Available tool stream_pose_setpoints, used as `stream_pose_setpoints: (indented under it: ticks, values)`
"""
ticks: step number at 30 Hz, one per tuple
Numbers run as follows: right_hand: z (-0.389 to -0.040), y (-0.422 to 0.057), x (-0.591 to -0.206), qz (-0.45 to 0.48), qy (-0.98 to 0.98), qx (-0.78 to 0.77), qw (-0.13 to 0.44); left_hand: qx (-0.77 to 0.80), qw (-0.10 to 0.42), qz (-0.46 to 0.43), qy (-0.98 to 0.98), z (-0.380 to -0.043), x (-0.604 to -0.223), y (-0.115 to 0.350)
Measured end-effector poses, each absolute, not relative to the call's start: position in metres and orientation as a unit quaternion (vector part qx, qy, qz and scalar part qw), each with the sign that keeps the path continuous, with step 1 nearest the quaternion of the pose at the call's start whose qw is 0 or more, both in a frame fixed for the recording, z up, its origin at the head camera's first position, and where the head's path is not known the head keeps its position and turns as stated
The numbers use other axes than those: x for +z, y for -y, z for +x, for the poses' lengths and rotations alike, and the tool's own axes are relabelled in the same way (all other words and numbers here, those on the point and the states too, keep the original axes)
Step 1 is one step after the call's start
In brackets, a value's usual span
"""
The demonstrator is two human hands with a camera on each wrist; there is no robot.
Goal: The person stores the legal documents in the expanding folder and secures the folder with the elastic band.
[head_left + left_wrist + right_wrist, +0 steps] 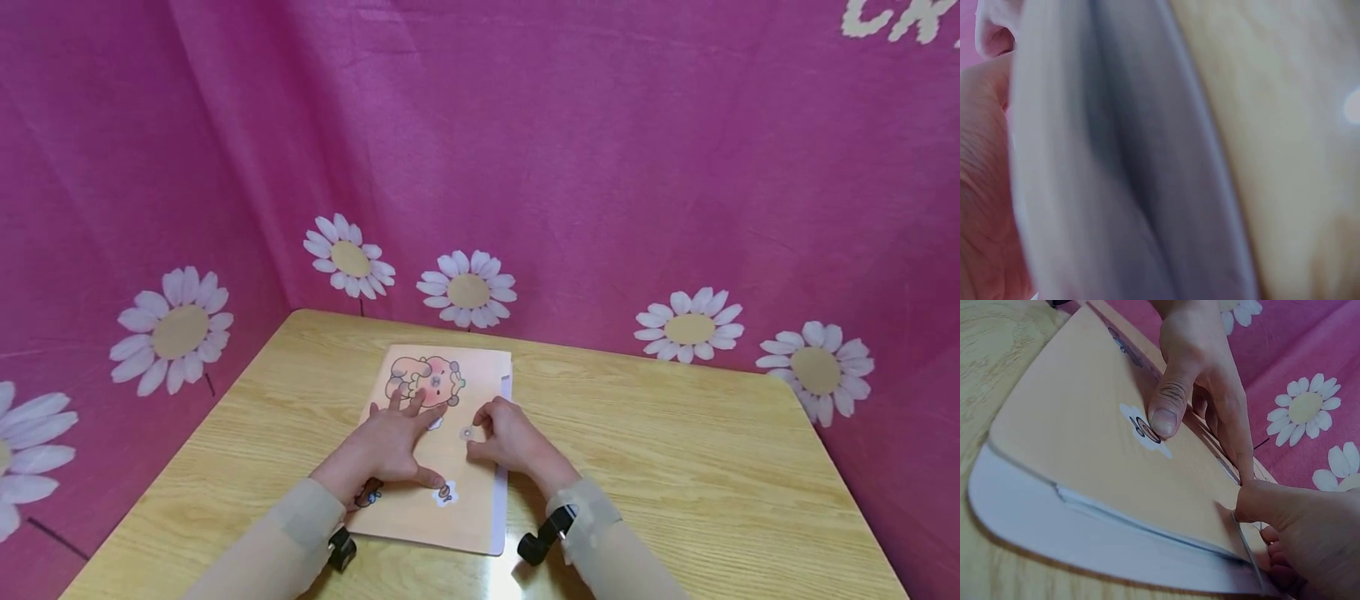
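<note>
A peach folder with cartoon bear prints lies on the table, a pale lilac edge showing along its right side. My left hand rests on the cover with fingers spread, its thumb beside a small white print. Near the right edge, my right hand has its thumb and index finger curled beside a round clear button. In the right wrist view a thin strap runs from the thumb tip over the folder's edge; the fingers pinch it. The left wrist view is mostly a blurred pale edge.
The wooden table extends to the right of the folder. A pink cloth with daisy prints hangs behind and at the sides. Black wrist devices sit under both forearms, close to the tabletop.
</note>
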State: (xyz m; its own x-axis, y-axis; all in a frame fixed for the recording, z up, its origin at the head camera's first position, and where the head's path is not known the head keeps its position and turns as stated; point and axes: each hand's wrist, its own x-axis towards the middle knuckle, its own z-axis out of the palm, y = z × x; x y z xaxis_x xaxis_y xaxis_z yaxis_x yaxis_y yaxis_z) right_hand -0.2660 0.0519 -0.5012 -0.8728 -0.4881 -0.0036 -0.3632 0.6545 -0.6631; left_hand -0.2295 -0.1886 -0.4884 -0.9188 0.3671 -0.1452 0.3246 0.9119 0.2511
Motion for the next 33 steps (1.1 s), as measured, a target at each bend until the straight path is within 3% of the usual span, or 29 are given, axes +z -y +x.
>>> stream_pose_setpoints:
  ticks: [14,23,33]
  values:
    - [-0.263,-0.059,-0.505,-0.236,-0.897,-0.362,0.095,0.108,0.102,0.177,-0.973,-0.23,-0.491,0.192]
    - [-0.259,-0.069,-0.504,-0.282,-0.887,-0.36,0.065,0.109,0.102,0.182,-0.972,-0.23,-0.49,0.189]
    - [-0.254,-0.067,-0.51,-0.273,-0.881,-0.385,0.035,0.105,0.101,0.182,-0.972,-0.23,-0.487,0.188]
